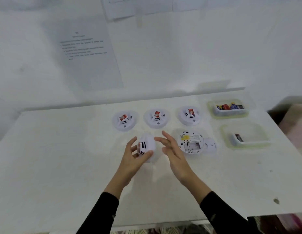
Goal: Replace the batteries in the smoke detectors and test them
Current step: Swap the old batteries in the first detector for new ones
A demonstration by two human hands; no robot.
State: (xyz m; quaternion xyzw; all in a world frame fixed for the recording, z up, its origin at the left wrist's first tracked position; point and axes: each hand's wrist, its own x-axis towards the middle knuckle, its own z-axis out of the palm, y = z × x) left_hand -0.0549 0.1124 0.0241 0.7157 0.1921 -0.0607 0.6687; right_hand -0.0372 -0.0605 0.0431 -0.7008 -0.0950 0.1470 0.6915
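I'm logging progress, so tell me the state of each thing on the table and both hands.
Three back detectors: face up, closed.
Held detector: tilted on edge.
Flipped detector: back up, battery bay open.
Far tub: several batteries inside.
Near tub: one battery inside.
Left hand: grips the tilted detector.
Right hand: open, empty.

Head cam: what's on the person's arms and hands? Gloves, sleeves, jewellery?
No gloves: the left hand and right hand are bare, with no rings or watch in view. The left sleeve and right sleeve are black, long and close-fitting, and end short of the wrists.
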